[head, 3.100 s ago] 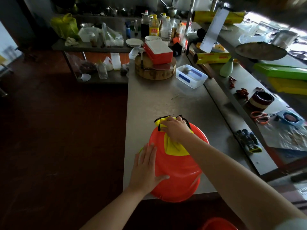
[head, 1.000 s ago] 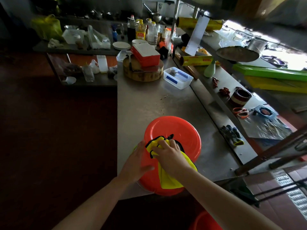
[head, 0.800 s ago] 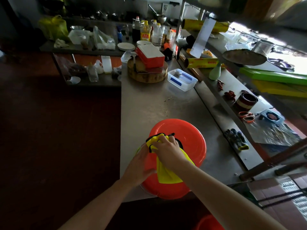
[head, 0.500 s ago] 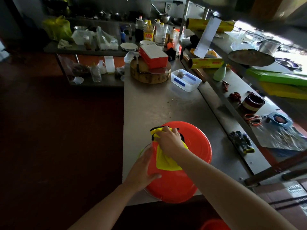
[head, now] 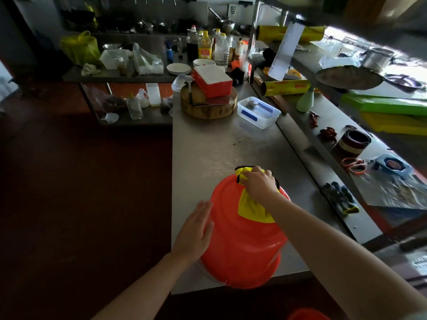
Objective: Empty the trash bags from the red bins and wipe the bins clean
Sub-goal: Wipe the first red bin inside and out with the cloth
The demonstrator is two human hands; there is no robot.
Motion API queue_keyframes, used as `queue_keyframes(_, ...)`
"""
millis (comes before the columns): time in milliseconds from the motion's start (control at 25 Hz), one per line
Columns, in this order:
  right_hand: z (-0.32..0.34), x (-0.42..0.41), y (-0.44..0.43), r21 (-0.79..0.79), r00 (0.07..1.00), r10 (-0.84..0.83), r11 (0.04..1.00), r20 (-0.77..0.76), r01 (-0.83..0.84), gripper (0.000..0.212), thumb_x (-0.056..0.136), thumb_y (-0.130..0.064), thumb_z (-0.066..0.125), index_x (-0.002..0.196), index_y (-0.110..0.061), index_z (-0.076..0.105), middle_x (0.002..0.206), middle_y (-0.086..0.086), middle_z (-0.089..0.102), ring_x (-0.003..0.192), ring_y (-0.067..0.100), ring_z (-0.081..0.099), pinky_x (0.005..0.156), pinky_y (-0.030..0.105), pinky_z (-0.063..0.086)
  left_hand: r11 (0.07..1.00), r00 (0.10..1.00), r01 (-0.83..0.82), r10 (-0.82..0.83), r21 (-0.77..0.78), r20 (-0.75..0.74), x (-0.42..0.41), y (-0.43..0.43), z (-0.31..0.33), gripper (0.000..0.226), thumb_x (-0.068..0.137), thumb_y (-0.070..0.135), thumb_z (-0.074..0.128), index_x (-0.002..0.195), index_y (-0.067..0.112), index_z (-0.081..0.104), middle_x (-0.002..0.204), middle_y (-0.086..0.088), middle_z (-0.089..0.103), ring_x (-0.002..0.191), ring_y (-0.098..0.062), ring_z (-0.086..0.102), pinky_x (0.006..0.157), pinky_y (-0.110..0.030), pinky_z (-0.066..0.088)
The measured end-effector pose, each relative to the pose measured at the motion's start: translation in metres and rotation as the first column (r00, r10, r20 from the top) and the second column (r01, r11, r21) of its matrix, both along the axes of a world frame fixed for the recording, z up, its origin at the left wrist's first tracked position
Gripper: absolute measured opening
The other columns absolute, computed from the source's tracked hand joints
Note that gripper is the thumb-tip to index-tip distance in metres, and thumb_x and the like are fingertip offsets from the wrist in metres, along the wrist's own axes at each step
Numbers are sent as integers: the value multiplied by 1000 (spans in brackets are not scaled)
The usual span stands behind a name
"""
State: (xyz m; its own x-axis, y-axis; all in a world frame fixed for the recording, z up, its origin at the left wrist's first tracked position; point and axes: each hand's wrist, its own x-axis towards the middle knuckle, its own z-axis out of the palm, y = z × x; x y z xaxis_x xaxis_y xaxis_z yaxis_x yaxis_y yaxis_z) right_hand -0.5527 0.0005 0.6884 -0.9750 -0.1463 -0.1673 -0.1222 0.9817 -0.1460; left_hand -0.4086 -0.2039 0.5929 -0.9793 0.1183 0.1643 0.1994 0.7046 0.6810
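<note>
A red bin (head: 240,245) stands upside down at the near edge of the steel counter (head: 208,146). My right hand (head: 260,184) holds a yellow cloth with a black border (head: 250,207) against the far edge of the bin's upturned base, fingers curled over the cloth. My left hand (head: 195,234) rests flat against the bin's left side, fingers straight. The rim of a second red bin (head: 307,315) peeks in at the bottom edge of the view.
On the counter beyond stand a round wooden chopping block (head: 208,107) carrying a red box (head: 212,82) and a clear plastic tub (head: 258,112). Dark gloves (head: 339,198), scissors (head: 353,165) and a bowl (head: 352,142) lie on the right ledge. Dark floor is to the left.
My right hand has slid the cloth from the near-left part of the bin's base to its far edge. My left hand has stayed on the bin's left side.
</note>
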Motion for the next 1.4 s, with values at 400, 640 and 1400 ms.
queue_keyframes(400, -2, 16, 62, -91, 996, -88, 992, 11, 88, 64, 91, -78, 34, 149, -50, 27, 164, -1, 19, 140, 39, 35, 107, 54, 34, 992, 978, 3, -29, -123, -208, -42, 53, 39, 42, 104, 26, 48, 144, 13, 53, 152, 1, 47, 149, -18, 30, 121, -32, 23)
queue_keyframes(640, -5, 28, 105, -168, 998, 36, 985, -47, -44, 52, 99, -63, 41, 147, -45, 35, 154, -2, 37, 129, 35, 51, 99, 45, 47, 993, 990, 68, -55, -97, 133, -69, 108, 66, 45, 96, 55, 55, 115, 15, 64, 108, -7, 68, 104, -28, 61, 85, -38, 47)
queue_keyframes(1400, 6, 94, 178, -217, 966, -19, 975, -257, -39, 48, 94, -43, 62, 136, -23, 56, 140, 1, 54, 125, 28, 54, 98, 40, 46, 819, 889, -296, 49, 492, 455, -107, 225, 134, 16, 90, 10, 70, 89, 23, 61, 95, -7, 64, 90, -25, 64, 78, -47, 58)
